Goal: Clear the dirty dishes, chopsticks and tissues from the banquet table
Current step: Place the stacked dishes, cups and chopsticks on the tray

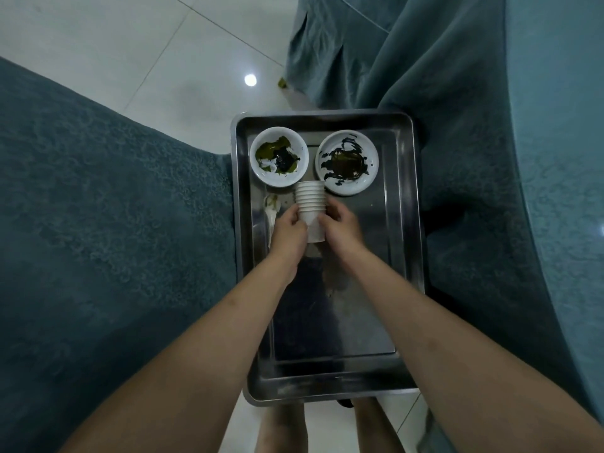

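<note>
At frame centre, the left hand (289,228) and right hand (340,225) are curling their fingers around the stack of cups (310,207), probably steadying it; it is lying over the steel tray (405,256), below 2 dirty bowls.

light: dim, bluish | glare: ceiling lamp reflecting off floor tile (250,80) | edges: wide-angle lens bending cloth | focus: softening slightly

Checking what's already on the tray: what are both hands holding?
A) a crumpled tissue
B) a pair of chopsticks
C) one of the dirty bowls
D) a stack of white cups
D: the left hand and right hand both grip the stack of white cups above the metal tray.
</note>
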Tool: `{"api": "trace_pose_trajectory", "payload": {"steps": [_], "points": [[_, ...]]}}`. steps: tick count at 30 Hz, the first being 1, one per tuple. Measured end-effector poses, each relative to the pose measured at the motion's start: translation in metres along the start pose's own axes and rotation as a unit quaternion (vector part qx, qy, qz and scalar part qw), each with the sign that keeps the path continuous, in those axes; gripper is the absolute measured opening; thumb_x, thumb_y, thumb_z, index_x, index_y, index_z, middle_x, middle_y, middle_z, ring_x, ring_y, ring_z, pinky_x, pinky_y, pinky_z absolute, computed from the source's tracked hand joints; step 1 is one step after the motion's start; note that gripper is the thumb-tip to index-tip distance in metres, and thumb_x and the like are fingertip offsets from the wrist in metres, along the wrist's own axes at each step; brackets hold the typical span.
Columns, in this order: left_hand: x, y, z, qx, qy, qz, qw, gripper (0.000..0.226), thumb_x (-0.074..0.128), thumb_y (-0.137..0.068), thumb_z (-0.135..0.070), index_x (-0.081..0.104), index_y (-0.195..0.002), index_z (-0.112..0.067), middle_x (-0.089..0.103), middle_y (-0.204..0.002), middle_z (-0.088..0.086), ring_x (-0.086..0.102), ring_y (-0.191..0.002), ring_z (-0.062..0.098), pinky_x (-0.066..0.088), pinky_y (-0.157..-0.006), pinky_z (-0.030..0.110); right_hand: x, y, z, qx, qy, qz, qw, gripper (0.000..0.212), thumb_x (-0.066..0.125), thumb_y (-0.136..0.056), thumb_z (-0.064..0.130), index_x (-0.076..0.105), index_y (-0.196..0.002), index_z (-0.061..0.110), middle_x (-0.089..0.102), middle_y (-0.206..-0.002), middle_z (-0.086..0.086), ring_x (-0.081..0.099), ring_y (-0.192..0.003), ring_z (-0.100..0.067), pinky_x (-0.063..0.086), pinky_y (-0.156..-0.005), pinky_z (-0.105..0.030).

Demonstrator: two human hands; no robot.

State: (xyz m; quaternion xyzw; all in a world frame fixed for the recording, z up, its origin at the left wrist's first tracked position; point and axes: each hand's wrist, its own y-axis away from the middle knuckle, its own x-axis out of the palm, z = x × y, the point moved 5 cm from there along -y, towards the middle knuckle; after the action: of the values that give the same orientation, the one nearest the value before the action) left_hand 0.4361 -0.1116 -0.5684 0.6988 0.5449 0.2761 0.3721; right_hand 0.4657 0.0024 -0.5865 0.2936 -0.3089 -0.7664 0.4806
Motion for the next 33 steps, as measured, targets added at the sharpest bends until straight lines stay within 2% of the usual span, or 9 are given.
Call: {"api": "trace_pose_trajectory", "payload": {"steps": [3, 9, 11, 13, 16, 20, 25, 30, 33], "points": [[-0.002, 0.005, -0.001, 0.001, 0.004, 0.007, 1.000, 0.041, 0.049, -0.098, -0.002, 0.066, -0.125, -0.029, 0.074, -0.117, 0.003, 0.070, -0.110, 0.024, 0.054, -0.103, 0.049, 0.000, 0.003, -0.004, 0.010, -0.011, 0.004, 1.000, 0.051, 0.062, -0.095, 0.010, 0.057, -0.143, 0.026, 0.069, -0.130, 0.005, 0.068, -0.113, -0.013, 0.056, -0.101, -0.044], [-0.007, 0.019, -0.009, 0.009, 0.014, -0.004, 1.000, 0.046, 0.054, -0.091, -0.009, 0.060, -0.134, -0.025, 0.072, -0.122, 0.004, 0.068, -0.114, 0.024, 0.053, -0.104, 0.051, -0.004, 0.024, 0.010, -0.004, -0.021, 0.010, 1.000, 0.048, 0.061, -0.097, 0.010, 0.056, -0.142, 0.024, 0.065, -0.130, 0.008, 0.062, -0.118, -0.012, 0.053, -0.102, -0.037], [-0.007, 0.028, -0.016, 0.016, 0.015, -0.009, 1.000, 0.046, 0.052, -0.095, -0.007, 0.056, -0.137, -0.023, 0.070, -0.123, 0.004, 0.067, -0.113, 0.022, 0.055, -0.100, 0.045, -0.007, 0.033, 0.016, -0.012, -0.028, 0.004, 1.000, 0.046, 0.061, -0.097, 0.008, 0.056, -0.140, 0.023, 0.063, -0.126, 0.010, 0.061, -0.116, -0.010, 0.052, -0.101, -0.034], [-0.007, 0.044, -0.025, 0.026, 0.024, -0.020, 0.999, 0.042, 0.049, -0.098, -0.005, 0.055, -0.136, -0.021, 0.068, -0.122, 0.004, 0.065, -0.111, 0.020, 0.055, -0.092, 0.037, -0.012, 0.044, 0.022, -0.019, -0.036, -0.003, 0.999, 0.039, 0.062, -0.096, 0.008, 0.059, -0.131, 0.026, 0.064, -0.120, 0.013, 0.061, -0.114, -0.008, 0.052, -0.104, -0.037], [-0.006, 0.068, -0.034, 0.047, 0.032, -0.031, 0.998, 0.031, 0.051, -0.099, -0.009, 0.058, -0.123, -0.027, 0.068, -0.119, 0.002, 0.063, -0.110, 0.017, 0.051, -0.086, 0.032, -0.021, 0.066, 0.033, -0.030, -0.048, -0.007, 0.998, 0.032, 0.059, -0.098, 0.006, 0.058, -0.120, 0.029, 0.061, -0.111, 0.017, 0.060, -0.110, -0.006, 0.051, -0.103, -0.039], [-0.004, 0.109, -0.039, 0.077, 0.045, -0.064, 0.994, 0.022, 0.051, -0.102, -0.014, 0.060, -0.111, -0.032, 0.070, -0.116, 0.004, 0.068, -0.105, 0.019, 0.051, -0.078, 0.031, -0.040, 0.104, 0.050, -0.063, -0.050, -0.019, 0.997, 0.033, 0.057, -0.100, 0.008, 0.059, -0.130, 0.023, 0.061, -0.116, 0.012, 0.060, -0.115, -0.012, 0.052, -0.101, -0.038], [0.005, 0.173, -0.046, 0.107, 0.065, -0.107, 0.986, 0.022, 0.046, -0.105, -0.015, 0.063, -0.115, -0.024, 0.067, -0.112, 0.003, 0.066, -0.100, 0.019, 0.054, -0.083, 0.033, -0.072, 0.167, 0.070, -0.111, -0.079, -0.036, 0.990, 0.026, 0.057, -0.100, 0.009, 0.061, -0.116, 0.030, 0.065, -0.117, 0.006, 0.064, -0.111, -0.012, 0.055, -0.100, -0.038], [0.036, 0.245, -0.054, 0.154, 0.081, -0.106, 0.979, 0.023, 0.043, -0.106, -0.010, 0.062, -0.115, -0.021, 0.063, -0.097, 0.003, 0.061, -0.087, 0.014, 0.051, -0.078, 0.029, -0.128, 0.237, 0.085, -0.171, -0.116, -0.075, 0.976, 0.023, 0.057, -0.100, 0.008, 0.063, -0.116, 0.023, 0.069, -0.111, 0.001, 0.068, -0.105, -0.016, 0.057, -0.096, -0.037], [0.070, 0.286, -0.056, 0.179, 0.082, -0.081, 0.977, 0.022, 0.043, -0.106, -0.009, 0.061, -0.112, -0.020, 0.063, -0.092, 0.001, 0.061, -0.085, 0.013, 0.050, -0.076, 0.027, -0.171, 0.276, 0.088, -0.183, -0.153, -0.092, 0.967, 0.023, 0.055, -0.098, 0.004, 0.062, -0.109, 0.023, 0.069, -0.107, -0.003, 0.069, -0.099, -0.018, 0.058, -0.093, -0.039]]}}
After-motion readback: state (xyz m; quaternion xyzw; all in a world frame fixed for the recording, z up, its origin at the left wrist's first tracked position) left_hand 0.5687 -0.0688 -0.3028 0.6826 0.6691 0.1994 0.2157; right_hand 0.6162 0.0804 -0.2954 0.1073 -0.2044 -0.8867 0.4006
